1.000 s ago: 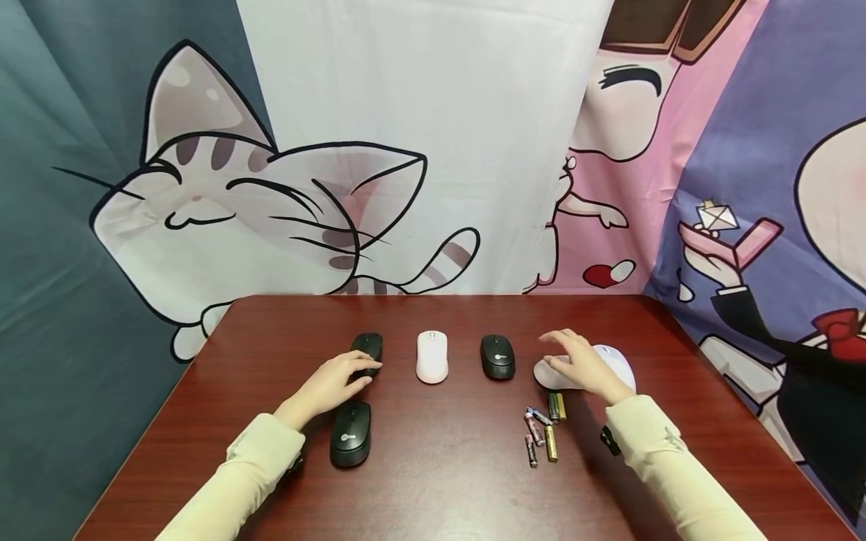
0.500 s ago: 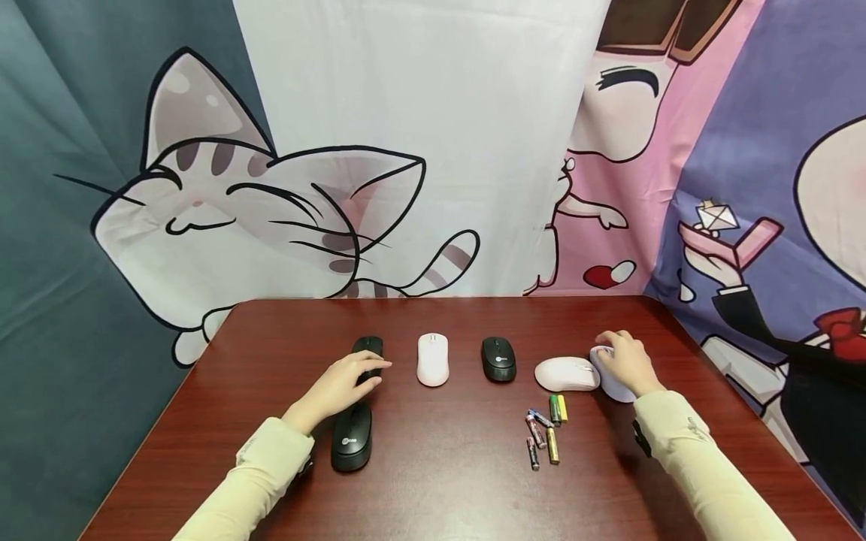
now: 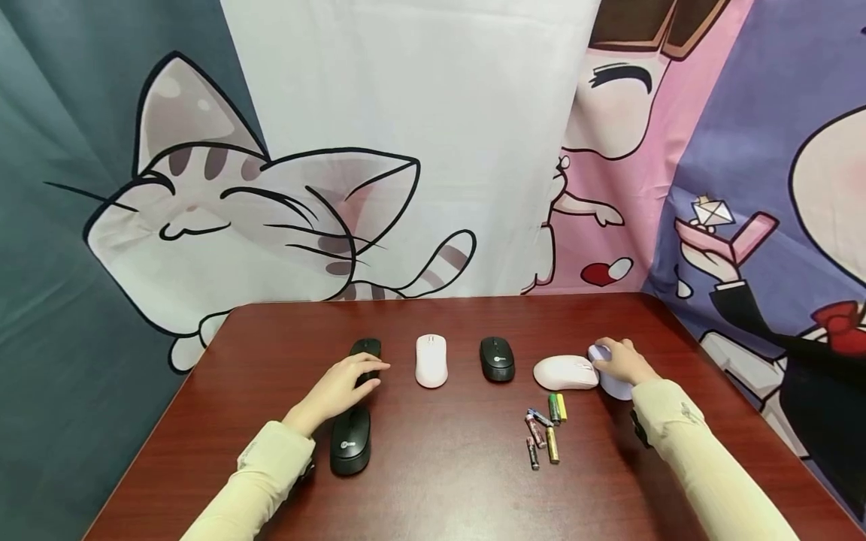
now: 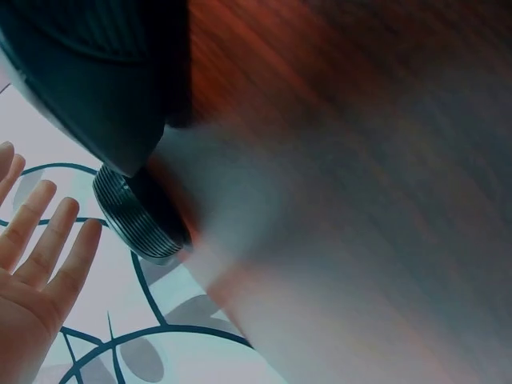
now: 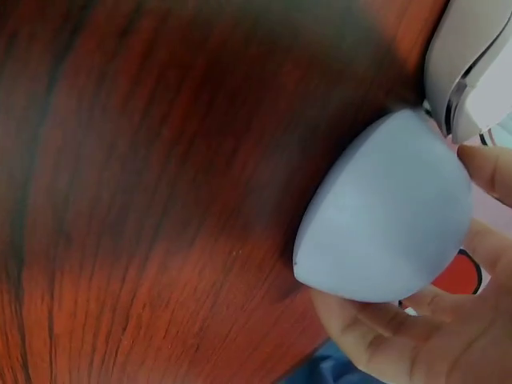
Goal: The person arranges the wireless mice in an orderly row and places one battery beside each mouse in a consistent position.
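My right hand (image 3: pixel 625 362) grips a lavender computer mouse (image 3: pixel 614 388) at the table's right. The right wrist view shows thumb and fingers on either side of the lavender mouse (image 5: pixel 384 216), which sits beside a white mouse (image 5: pixel 468 48). On the left, my left hand (image 3: pixel 334 389) hovers at a black mouse (image 3: pixel 366 348) and partly hides it. Its fingers (image 4: pixel 76 256) are extended and apart from that mouse in the left wrist view. A second black mouse (image 3: pixel 350 443) lies nearer, below the left hand.
A white mouse (image 3: pixel 431 361) and another black mouse (image 3: pixel 497 359) stand along the back middle. The sideways white mouse (image 3: pixel 564 373) touches or nearly touches the lavender one. Several small batteries (image 3: pixel 552 445) lie in front of it on the brown table (image 3: pixel 446 488). A printed curtain (image 3: pixel 419 90) hangs behind.
My right hand moved right from over the sideways white mouse to the lavender mouse, and its fingers closed round it. The left hand shifted slightly right, then stayed put.
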Tool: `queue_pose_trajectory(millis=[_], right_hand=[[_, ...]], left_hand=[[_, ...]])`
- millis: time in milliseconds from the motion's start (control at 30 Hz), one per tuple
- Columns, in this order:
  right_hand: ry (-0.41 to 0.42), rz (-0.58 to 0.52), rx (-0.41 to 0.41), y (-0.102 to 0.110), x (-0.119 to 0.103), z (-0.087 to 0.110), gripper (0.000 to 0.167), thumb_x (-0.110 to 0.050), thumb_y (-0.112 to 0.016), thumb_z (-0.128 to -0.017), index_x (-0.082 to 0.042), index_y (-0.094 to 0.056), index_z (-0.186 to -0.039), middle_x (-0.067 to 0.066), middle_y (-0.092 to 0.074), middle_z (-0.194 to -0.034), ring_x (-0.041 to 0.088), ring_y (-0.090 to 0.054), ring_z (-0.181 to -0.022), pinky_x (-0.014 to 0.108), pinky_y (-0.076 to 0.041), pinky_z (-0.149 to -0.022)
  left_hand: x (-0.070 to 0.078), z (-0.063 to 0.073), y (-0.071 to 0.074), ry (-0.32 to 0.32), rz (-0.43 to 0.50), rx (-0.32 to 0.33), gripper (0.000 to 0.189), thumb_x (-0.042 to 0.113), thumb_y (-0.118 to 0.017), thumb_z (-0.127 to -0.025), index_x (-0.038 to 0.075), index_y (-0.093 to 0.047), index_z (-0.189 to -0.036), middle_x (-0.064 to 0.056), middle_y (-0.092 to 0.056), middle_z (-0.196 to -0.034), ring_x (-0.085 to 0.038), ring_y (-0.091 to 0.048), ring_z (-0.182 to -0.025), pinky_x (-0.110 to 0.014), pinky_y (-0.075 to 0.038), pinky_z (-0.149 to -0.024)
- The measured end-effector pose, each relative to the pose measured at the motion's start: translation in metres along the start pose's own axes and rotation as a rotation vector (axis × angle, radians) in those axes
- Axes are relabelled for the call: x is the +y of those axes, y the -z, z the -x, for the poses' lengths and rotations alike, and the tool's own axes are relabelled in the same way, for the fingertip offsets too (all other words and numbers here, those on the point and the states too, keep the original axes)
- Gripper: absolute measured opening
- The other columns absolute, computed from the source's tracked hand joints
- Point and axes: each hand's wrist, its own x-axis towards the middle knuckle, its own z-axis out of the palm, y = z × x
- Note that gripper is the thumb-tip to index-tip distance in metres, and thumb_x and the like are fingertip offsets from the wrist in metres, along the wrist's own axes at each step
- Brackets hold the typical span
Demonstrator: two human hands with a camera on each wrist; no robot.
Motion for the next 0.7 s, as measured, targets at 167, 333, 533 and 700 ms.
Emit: queue_pose_trajectory(millis=[167,333,533,700], right_hand=[[0.04,0.028,-0.018,0.003,0.001,-0.002,0.05,-0.015,-0.059,-0.084,0.011,-0.044,-0.124,0.04,-0.043,-0.108,0.047,-0.05,-0.092,0.058,-0.047,-0.079],[0.048,0.053,-0.051,0.007,-0.002,-0.007,0.051,-0.015,-0.058,-0.084,0.011,-0.044,-0.125,0.042,-0.045,-0.108,0.047,-0.05,-0.094,0.056,-0.045,-0.081],[0.036,0.082,-0.049,0.01,-0.004,-0.007,0.049,-0.017,-0.06,-0.082,0.009,-0.049,-0.122,0.04,-0.048,-0.109,0.047,-0.05,-0.095,0.057,-0.045,-0.08],[-0.022,0.067,-0.052,0.011,-0.003,-0.007,0.048,-0.019,-0.059,-0.083,0.006,-0.048,-0.123,0.042,-0.043,-0.11,0.048,-0.051,-0.09,0.057,-0.045,-0.079]], left_hand=[[-0.005,0.0,-0.004,0.006,-0.003,0.005,0.03,0.013,-0.062,-0.09,0.009,-0.065,-0.119,-0.011,-0.06,-0.118,-0.029,-0.059,-0.107,-0.048,-0.048,-0.088],[-0.007,0.001,-0.003,0.018,0.004,-0.001,0.03,0.013,-0.062,-0.09,0.009,-0.065,-0.119,-0.011,-0.06,-0.118,-0.03,-0.059,-0.109,-0.048,-0.047,-0.09],[-0.009,0.0,-0.002,0.029,0.015,0.01,0.03,0.012,-0.062,-0.09,0.008,-0.065,-0.119,-0.012,-0.06,-0.118,-0.03,-0.059,-0.109,-0.048,-0.047,-0.091],[-0.012,-0.003,-0.002,0.037,0.041,0.034,0.029,0.011,-0.062,-0.089,0.006,-0.065,-0.118,-0.012,-0.061,-0.117,-0.03,-0.058,-0.11,-0.049,-0.046,-0.094]])
